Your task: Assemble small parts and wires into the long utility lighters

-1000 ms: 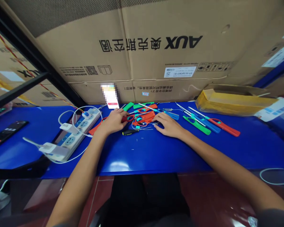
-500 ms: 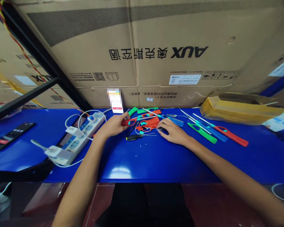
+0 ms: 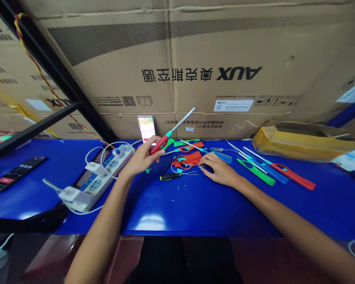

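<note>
My left hand [image 3: 142, 156] is raised above the blue table, shut on the red grip of a long-nozzle lighter [image 3: 159, 145], whose thin metal tube points up and to the right. My right hand [image 3: 220, 170] lies on the table, its fingertips at a small metal part [image 3: 202, 167]. Whether it holds that part is hidden. To its left lie orange-red lighter shell halves [image 3: 187, 159], and a black-and-yellow screwdriver [image 3: 170, 177] lies below them. Green, blue and red lighter parts [image 3: 262, 169] are spread to the right of my right hand.
A white power strip [image 3: 102, 177] with plugged-in cables lies left of my left forearm, beyond it a black remote control [image 3: 17, 173]. A propped phone [image 3: 146, 130] stands against the large cardboard box [image 3: 201, 90]. A yellow-lined open box [image 3: 284, 142] sits at the back right.
My left hand has lifted the red lighter off the table and turned its metal tube upward. My right hand stays near the small parts. The view has shifted slightly.
</note>
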`<action>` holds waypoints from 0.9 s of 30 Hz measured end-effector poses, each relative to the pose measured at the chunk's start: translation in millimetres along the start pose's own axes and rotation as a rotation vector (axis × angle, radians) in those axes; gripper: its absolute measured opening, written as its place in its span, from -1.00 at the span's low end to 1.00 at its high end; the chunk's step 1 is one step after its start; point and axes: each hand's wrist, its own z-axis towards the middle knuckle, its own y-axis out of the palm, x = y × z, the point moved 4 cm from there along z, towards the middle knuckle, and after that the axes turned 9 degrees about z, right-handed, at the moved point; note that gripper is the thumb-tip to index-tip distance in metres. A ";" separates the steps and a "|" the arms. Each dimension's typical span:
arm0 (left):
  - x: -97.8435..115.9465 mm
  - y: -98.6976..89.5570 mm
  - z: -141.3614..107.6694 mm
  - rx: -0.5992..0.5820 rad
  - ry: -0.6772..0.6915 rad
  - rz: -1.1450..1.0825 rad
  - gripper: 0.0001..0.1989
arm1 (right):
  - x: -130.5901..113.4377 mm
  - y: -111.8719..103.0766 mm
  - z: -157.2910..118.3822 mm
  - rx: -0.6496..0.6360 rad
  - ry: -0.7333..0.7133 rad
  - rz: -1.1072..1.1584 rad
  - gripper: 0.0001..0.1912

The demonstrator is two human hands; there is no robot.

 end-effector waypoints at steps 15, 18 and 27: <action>7.2 72.4 2.2 -0.048 0.047 0.154 -0.83 | 4.5 -1.8 0.5 -0.002 0.023 0.012 -0.84; 8.5 70.9 1.6 -0.071 0.067 0.224 -0.83 | 4.9 -1.6 0.9 -0.011 0.029 0.001 -0.84; 7.3 72.1 2.4 -0.064 0.050 0.263 -0.84 | 3.0 -2.0 1.7 -0.029 0.042 -0.007 -0.84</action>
